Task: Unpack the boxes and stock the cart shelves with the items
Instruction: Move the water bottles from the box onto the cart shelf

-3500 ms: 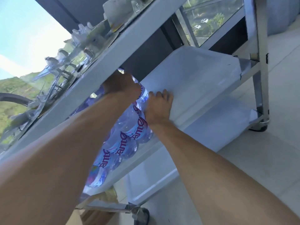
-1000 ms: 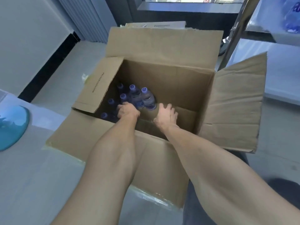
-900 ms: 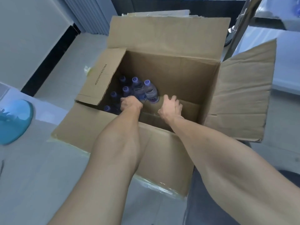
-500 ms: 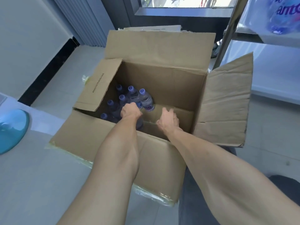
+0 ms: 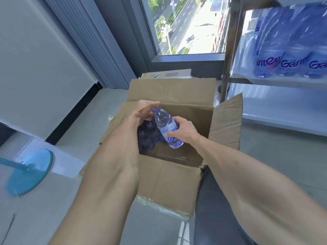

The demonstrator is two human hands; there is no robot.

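Observation:
An open cardboard box [image 5: 169, 183] stands on the floor in front of me. Above its opening I hold a clear water bottle [image 5: 165, 125] with a blue cap and label, tilted. My left hand [image 5: 144, 110] pinches its cap end, and my right hand [image 5: 182, 130] grips its lower body. Several more blue-capped bottles [image 5: 147, 138] sit deep in the box, partly hidden by my left arm. At the upper right, the cart shelf [image 5: 283, 81] carries a row of the same bottles [image 5: 290, 48].
The cart's metal post [image 5: 228, 50] rises just behind the box, with a lower shelf [image 5: 283, 110] at the right. A blue round base [image 5: 30, 172] with a pole lies on the floor at left. A window [image 5: 185, 25] is behind, and my knee [image 5: 214, 200] touches the box.
Both hands were down inside the box among the bottles. They have since risen, lifting one bottle out above the opening, and my view has tilted up toward the window and the cart.

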